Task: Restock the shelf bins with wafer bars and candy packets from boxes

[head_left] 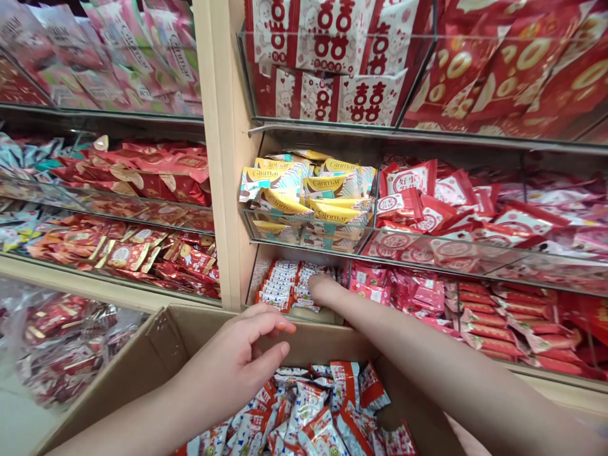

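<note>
My left hand (256, 345) hovers over the front part of an open cardboard box (190, 329), thumb and fingers apart with nothing between them. Inside the box lies a loose heap of small red, white and blue snack packets (304, 411). My right arm stretches into a low shelf compartment, where my right hand (323, 289) is at the rows of similar small packets (278, 285). Its fingers point away from me and are hidden, so whether it grips a packet cannot be seen.
Yellow Ginmar packets (332, 187) fill the shelf above, beside red and white packets (413, 190). Pink packets (413, 291) lie right of my right hand. A wooden upright (221, 158) divides the shelving. Clear plastic bags of red packets (71, 342) stand at the left on the floor.
</note>
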`<action>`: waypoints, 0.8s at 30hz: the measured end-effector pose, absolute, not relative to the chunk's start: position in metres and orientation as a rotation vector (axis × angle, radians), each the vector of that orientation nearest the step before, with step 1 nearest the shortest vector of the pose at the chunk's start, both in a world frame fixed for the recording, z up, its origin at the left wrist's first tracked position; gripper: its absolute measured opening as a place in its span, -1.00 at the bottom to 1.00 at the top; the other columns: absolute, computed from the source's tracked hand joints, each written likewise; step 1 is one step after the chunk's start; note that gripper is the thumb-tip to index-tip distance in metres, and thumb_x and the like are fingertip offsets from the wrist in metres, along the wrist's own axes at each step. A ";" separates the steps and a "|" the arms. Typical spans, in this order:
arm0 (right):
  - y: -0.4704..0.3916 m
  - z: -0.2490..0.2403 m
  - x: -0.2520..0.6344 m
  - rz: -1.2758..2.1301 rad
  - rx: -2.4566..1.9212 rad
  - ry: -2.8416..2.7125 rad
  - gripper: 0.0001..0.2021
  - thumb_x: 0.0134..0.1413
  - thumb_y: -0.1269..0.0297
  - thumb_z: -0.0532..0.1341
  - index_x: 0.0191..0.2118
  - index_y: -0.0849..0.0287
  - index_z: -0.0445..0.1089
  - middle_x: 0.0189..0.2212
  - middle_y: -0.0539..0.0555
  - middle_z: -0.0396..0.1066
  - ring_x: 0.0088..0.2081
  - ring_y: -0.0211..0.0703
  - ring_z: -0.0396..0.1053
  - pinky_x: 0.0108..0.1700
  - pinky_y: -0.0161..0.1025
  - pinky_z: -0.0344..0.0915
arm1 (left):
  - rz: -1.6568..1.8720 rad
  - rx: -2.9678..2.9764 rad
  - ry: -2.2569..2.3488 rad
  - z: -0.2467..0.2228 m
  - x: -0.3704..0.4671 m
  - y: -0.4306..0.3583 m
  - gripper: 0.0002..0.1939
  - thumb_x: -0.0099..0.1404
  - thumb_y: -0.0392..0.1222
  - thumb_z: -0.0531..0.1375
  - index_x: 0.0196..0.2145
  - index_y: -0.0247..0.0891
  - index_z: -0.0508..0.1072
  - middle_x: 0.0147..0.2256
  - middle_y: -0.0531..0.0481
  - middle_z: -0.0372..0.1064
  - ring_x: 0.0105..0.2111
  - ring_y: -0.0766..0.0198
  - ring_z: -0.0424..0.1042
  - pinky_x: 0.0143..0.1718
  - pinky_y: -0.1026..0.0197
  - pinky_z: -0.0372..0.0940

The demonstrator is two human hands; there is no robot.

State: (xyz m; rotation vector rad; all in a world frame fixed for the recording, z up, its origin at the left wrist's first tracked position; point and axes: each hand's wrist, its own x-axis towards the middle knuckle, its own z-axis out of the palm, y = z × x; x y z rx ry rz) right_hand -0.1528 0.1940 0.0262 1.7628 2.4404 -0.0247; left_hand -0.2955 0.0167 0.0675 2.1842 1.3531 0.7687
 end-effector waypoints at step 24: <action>0.196 0.022 -0.155 0.101 1.621 2.315 -0.71 0.09 0.22 0.18 -0.12 0.31 0.33 -0.13 0.16 0.34 -0.13 -0.13 0.34 -0.11 -0.10 0.30 | 0.253 2.364 1.127 0.056 -0.296 0.008 -0.83 0.15 -0.27 0.08 -0.34 -0.13 0.45 -0.34 0.05 0.41 -0.32 0.23 0.36 -0.31 0.29 0.21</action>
